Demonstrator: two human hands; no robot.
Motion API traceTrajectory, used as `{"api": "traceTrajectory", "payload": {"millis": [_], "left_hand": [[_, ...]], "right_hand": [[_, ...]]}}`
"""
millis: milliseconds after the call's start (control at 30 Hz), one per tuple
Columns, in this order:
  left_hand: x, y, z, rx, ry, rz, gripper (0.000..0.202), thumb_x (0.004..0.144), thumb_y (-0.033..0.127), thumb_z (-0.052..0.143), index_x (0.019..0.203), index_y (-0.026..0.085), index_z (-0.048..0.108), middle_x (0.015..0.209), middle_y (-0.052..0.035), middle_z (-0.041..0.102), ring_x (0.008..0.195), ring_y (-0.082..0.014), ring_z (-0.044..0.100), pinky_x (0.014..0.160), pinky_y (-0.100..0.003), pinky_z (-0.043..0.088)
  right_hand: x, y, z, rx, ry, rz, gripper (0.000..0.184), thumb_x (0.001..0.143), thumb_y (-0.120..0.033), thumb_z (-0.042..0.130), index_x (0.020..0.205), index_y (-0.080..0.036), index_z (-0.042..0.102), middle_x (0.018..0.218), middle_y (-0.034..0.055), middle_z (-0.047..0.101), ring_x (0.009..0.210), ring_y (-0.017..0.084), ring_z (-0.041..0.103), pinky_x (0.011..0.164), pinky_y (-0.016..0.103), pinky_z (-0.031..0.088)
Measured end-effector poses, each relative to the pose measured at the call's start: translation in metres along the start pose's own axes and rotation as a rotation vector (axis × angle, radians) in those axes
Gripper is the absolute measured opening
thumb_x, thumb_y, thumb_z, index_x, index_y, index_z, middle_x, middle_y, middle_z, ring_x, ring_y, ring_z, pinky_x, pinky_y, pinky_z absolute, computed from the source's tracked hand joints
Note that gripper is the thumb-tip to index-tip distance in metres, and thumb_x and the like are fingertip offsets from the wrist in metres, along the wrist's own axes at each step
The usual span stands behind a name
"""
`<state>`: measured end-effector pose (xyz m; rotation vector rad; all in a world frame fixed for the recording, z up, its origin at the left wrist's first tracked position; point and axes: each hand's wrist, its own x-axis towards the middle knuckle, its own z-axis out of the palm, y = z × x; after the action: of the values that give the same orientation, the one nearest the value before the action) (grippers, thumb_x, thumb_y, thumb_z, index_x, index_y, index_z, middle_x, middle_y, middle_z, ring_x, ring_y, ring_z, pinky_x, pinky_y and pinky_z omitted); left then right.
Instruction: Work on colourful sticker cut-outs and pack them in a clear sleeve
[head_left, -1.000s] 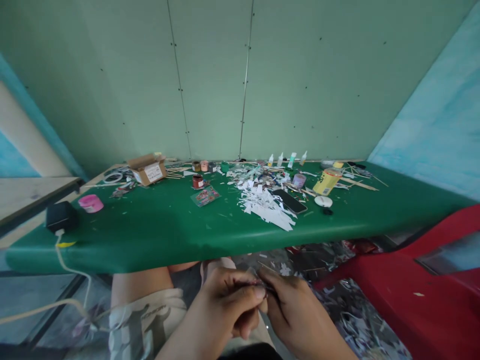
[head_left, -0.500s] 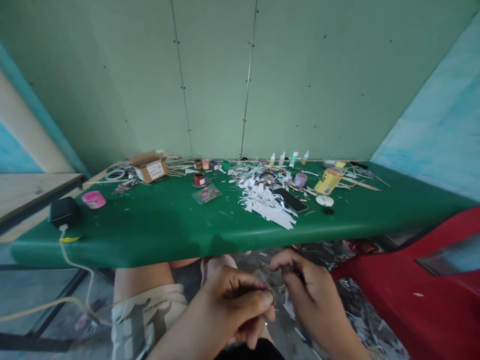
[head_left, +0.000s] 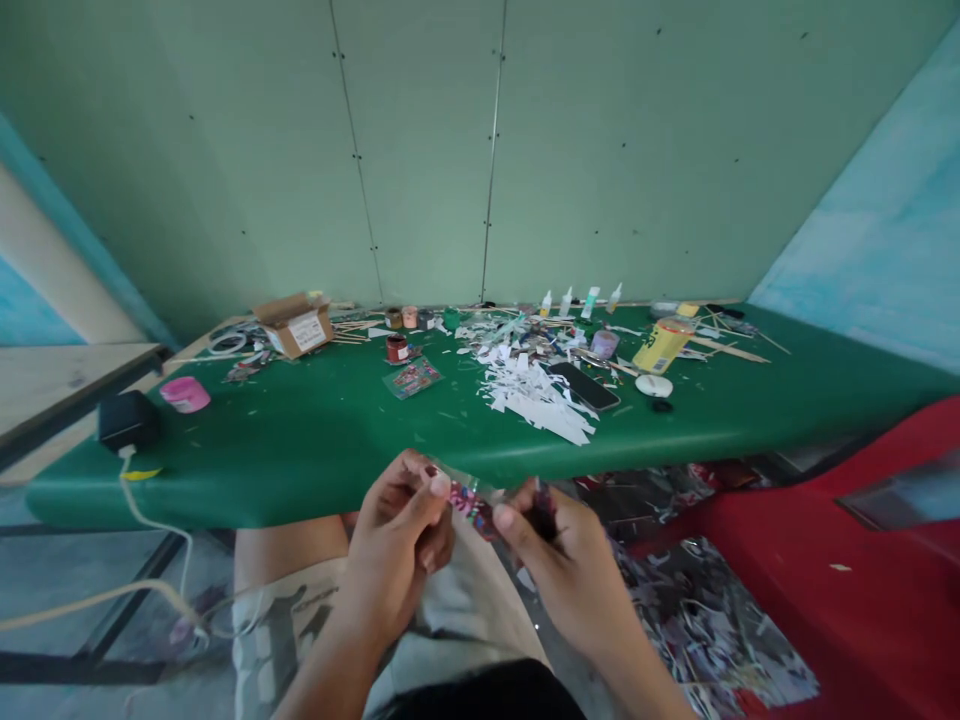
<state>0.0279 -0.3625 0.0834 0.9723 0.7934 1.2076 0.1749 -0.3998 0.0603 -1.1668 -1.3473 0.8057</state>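
Between my two hands, over my lap at the table's front edge, a small clear plastic bag (head_left: pixel 471 503) with pink, red and blue bits in it is stretched. My left hand (head_left: pixel 405 535) pinches its left end between thumb and forefinger. At the other end, my right hand (head_left: pixel 559 550) is closed on the bag, and something dark shows within its curled fingers. A similar clear packet of colourful bits (head_left: pixel 414 377) lies on the green table (head_left: pixel 300 440), beside a dark red jar (head_left: pixel 397 348).
White paper scraps (head_left: pixel 536 395) and a phone (head_left: pixel 585 386) lie mid-table. A yellow can (head_left: pixel 663 345), small glue bottles (head_left: pixel 566 303), a cardboard box (head_left: pixel 295 326) and a pink jar (head_left: pixel 186 394) stand around. A red chair (head_left: pixel 750 530) is at the right, and a black adapter (head_left: pixel 128 421) with a cable is at the left.
Both hands have risen and moved toward the table edge. My right hand, apart before, now grips the bag's right end, and the bag has come into plain view.
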Motion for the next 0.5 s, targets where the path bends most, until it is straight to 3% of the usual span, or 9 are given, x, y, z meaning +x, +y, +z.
{"api": "traceTrajectory", "payload": {"millis": [100,267,400,500], "left_hand": [[-0.008,-0.013,0.004,0.142,-0.047,-0.06,0.046,0.071,0.057,0.069,0.064,0.018,0.045,0.048,0.0099,0.036,0.037,-0.0028,0.029,0.038,-0.017,0.02],[-0.023,-0.019,-0.004,0.324,-0.175,-0.115,0.047,0.079,0.06,0.059,0.062,0.017,0.049,0.049,0.0063,0.037,0.045,-0.0069,0.032,0.042,-0.021,0.025],[-0.029,-0.013,-0.008,0.489,-0.102,0.0,0.033,0.086,0.041,0.058,0.061,0.019,0.056,0.052,0.0029,0.045,0.049,-0.0102,0.037,0.046,-0.023,0.03],[-0.028,-0.005,-0.007,0.51,0.008,0.116,0.024,0.081,0.032,0.063,0.06,0.021,0.061,0.056,0.0008,0.052,0.052,-0.0127,0.042,0.048,-0.024,0.034]], "right_hand": [[-0.001,0.004,0.01,0.098,-0.074,0.032,0.035,0.089,-0.045,0.05,0.066,-0.02,0.046,0.051,-0.0071,0.04,0.046,0.008,0.037,0.047,0.022,0.032],[-0.004,0.001,0.017,0.036,-0.026,-0.042,0.03,0.091,-0.039,0.05,0.068,-0.02,0.046,0.059,-0.0045,0.046,0.055,0.009,0.043,0.053,0.022,0.036],[-0.005,-0.002,0.021,0.054,-0.005,-0.088,0.028,0.094,-0.038,0.045,0.071,-0.021,0.046,0.058,-0.0048,0.048,0.051,0.009,0.044,0.05,0.021,0.037],[-0.009,-0.003,0.024,-0.014,-0.018,-0.145,0.025,0.096,-0.036,0.038,0.081,-0.02,0.049,0.069,-0.0005,0.056,0.062,0.012,0.053,0.057,0.023,0.043]]}}
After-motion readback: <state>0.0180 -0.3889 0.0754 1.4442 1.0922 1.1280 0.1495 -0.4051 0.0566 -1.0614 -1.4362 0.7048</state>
